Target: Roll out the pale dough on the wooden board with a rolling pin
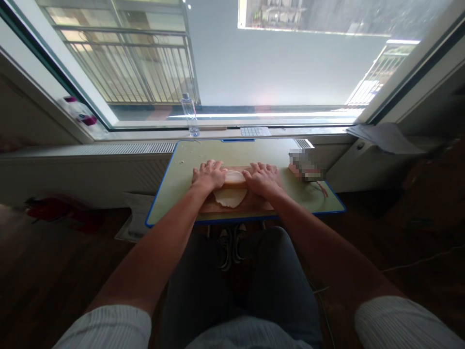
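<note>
A wooden rolling pin [235, 180] lies crosswise over a flat, pale sheet of dough [230, 198] on a wooden board [254, 203]. My left hand [209, 175] is over the pin's left end, fingers bent forward around it and thumb toward the middle. At the other end, my right hand [262, 178] holds the pin the same way. Both palms cover the pin's ends, so only its middle shows. Part of the dough sticks out beyond the pin on the far side, and a larger flap lies on my side.
The board rests on a small pale-green table [174, 194] with a blue edge and dough crumbs at its far left. A pixelated object [307, 167] sits on its right. A clear bottle [190, 115] stands on the windowsill; a radiator [145, 149] runs below. Papers [387, 138] lie right.
</note>
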Demonstrator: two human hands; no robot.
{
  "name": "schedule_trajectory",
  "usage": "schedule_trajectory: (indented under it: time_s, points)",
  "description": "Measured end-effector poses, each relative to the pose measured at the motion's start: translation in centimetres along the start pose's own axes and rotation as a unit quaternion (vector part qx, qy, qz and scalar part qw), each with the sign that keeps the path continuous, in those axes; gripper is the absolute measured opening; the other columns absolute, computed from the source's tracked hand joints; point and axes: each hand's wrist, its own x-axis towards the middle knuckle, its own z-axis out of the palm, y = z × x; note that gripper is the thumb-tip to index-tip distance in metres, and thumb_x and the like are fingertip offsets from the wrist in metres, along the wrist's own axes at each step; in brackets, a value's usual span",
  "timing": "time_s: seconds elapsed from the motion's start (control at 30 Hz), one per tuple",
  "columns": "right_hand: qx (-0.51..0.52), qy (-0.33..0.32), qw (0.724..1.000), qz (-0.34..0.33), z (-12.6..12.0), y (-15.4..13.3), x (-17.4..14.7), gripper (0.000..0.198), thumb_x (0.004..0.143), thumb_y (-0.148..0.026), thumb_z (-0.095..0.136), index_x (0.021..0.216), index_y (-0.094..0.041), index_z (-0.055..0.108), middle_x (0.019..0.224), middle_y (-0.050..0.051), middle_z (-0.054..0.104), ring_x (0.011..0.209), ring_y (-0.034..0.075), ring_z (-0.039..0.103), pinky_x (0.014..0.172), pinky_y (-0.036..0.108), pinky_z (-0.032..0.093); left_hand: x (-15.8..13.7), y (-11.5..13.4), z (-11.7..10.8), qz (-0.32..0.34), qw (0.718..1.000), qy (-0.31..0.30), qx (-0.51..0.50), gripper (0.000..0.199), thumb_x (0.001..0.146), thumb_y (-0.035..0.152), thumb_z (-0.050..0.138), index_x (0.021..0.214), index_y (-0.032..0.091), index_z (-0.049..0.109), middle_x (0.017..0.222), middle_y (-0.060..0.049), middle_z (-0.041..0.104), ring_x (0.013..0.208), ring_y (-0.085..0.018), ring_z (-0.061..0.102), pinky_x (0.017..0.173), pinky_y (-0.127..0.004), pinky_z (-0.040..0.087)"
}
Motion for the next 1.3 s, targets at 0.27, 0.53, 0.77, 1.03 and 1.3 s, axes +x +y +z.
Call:
schedule_trajectory:
  time_s: [0.27,0.53,0.77,1.03,1.3]
  points:
    - [-0.010,0.053,0.999,-0.007,1.6,0.0,-3.6,0.065,0.114,-0.052,0.032,0.167,-0.019,0.051,0.175,0.013,0.044,0.163,0.042,0.033,0.131,0.069,0.020,-4.7,0.3,0.9,0.011,0.997,0.075,0.026,0.062,0.108,0.050,0.031,0.162,0.031,0.056,0.177,-0.009,0.044,0.159,-0.034,0.042,0.131,-0.063,0.029]
    - [-0.008,0.102,0.994,-0.025,2.9,0.1,-8.3,0.071,0.115,-0.054,0.027,0.166,-0.009,0.050,0.173,0.017,0.046,0.164,0.042,0.032,0.132,0.067,0.017,-9.3,0.0,2.3,0.037,0.991,0.128,0.021,0.063,0.109,0.048,0.031,0.162,0.028,0.058,0.176,-0.008,0.045,0.161,-0.034,0.041,0.130,-0.065,0.033]
    - [0.005,0.113,0.993,-0.032,3.6,0.2,-10.7,0.072,0.115,-0.054,0.028,0.168,-0.009,0.046,0.175,0.019,0.043,0.166,0.038,0.030,0.134,0.065,0.013,-11.6,0.0,2.8,0.040,0.988,0.152,0.002,0.064,0.109,0.045,0.032,0.165,0.023,0.054,0.174,-0.011,0.048,0.162,-0.033,0.041,0.133,-0.067,0.028]
    - [0.021,0.073,0.997,-0.021,1.6,-0.6,-8.3,0.065,0.113,-0.057,0.037,0.159,-0.017,0.059,0.173,0.016,0.048,0.164,0.041,0.030,0.132,0.070,0.012,-10.0,0.1,1.3,0.038,0.995,0.094,0.026,0.062,0.107,0.043,0.038,0.164,0.026,0.055,0.176,-0.011,0.044,0.163,-0.032,0.039,0.135,-0.068,0.022]
    - [0.046,0.035,0.998,-0.031,0.0,-1.5,-3.9,0.061,0.111,-0.059,0.041,0.150,-0.020,0.066,0.163,0.015,0.059,0.159,0.039,0.038,0.131,0.066,0.023,-4.9,0.1,-0.2,0.027,0.996,0.083,-0.022,0.062,0.100,0.044,0.048,0.159,0.026,0.055,0.170,-0.011,0.053,0.155,-0.030,0.050,0.130,-0.050,0.037]
